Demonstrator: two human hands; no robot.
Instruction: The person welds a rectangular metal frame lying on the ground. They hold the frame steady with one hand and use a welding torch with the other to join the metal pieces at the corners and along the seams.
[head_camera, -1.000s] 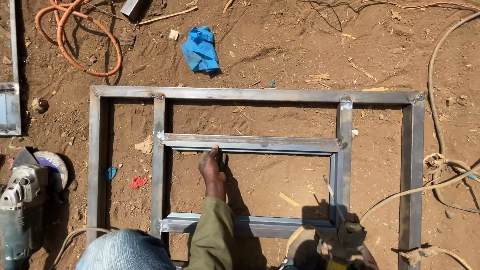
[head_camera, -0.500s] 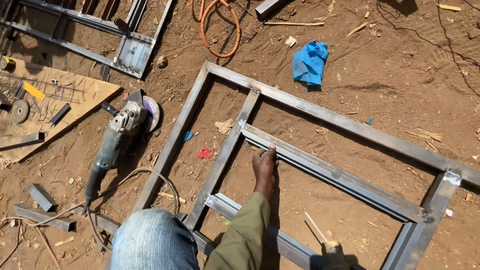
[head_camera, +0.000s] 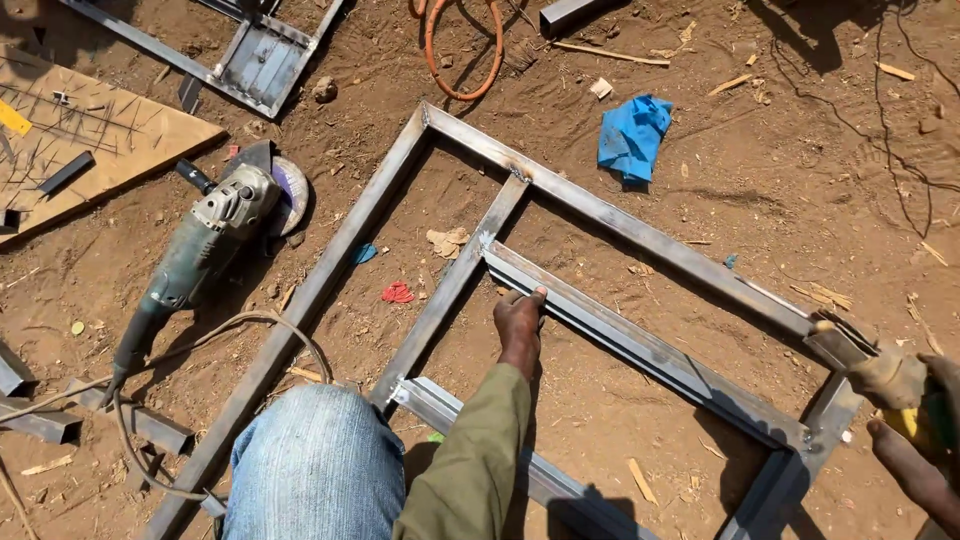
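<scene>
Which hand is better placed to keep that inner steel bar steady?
Probably the left hand: its fingers already rest on the inner bar. A gloved hand sits away at the far corner of the frame; whose, I cannot tell.

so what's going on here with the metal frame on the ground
A person crouches over a rectangular steel frame lying flat on bare dirt. One hand presses on the inner angle-iron bar, fingers over its edge; which hand it is, and where the other one is, cannot be told. At the frame's right corner, a gloved hand that seems to be someone else's touches the metal. An angle grinder lies unheld to the left, and a blue cloth lies beyond the frame.
</scene>
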